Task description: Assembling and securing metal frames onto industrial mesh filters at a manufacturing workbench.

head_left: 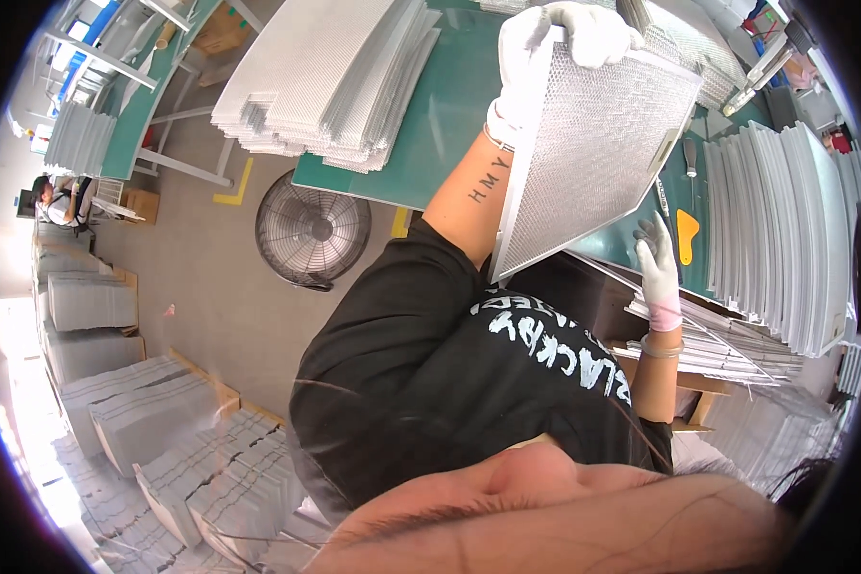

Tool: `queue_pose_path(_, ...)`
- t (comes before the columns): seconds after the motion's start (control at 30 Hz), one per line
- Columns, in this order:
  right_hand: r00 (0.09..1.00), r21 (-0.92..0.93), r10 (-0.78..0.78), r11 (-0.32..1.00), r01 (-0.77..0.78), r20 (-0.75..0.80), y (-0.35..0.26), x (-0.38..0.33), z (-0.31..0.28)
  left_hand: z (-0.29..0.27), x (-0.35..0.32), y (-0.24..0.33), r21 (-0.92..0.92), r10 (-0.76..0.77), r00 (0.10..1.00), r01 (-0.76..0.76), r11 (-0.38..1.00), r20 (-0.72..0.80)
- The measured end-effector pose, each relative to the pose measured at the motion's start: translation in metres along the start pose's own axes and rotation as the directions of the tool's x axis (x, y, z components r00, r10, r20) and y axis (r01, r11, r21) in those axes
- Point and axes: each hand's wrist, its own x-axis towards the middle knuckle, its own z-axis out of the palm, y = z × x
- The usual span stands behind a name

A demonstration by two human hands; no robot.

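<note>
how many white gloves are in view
2: the left glove holds the mesh panel by its edge; the right glove is beside the yellow tool. Any on the distant person are too small to tell.

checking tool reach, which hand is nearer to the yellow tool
Right. The right hand is open, just left of the yellow tool in the picture; the left hand is farther away, its grip on the panel's top edge.
</note>
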Motion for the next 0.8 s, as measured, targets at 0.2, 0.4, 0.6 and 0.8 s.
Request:
queue_pose_path(0.2,1.0,-0.001,0.015,1.0,-0.015,0.021,-0.007,-0.006,0.004,-0.01,-0.014,0.004,0.302,-0.019,0.993,0.054,0.952,-0.119)
queue_pose_path(0.4,0.905,-0.079,-0.216,0.976,0.202,-0.367,-0.009,-0.013,-0.006,0.046,-0.024,0.002,0.065,-0.099,0.889,0.143,0.988,-0.447)
queue_pose_path(0.6,0.914,0.105,-0.115,0.98,0.168,-0.39,-0.013,-0.054,-0.03,0.019,-0.031,-0.021,-0.789,-0.201,0.978,0.086,0.608,-0.049)
queue_pose_path(0.8,0.807,0.092,-0.193,0.952,0.292,-0.558,-0.012,-0.11,-0.066,0.032,-0.041,-0.035,-0.699,-0.5,0.864,0.321,0.639,-0.061)
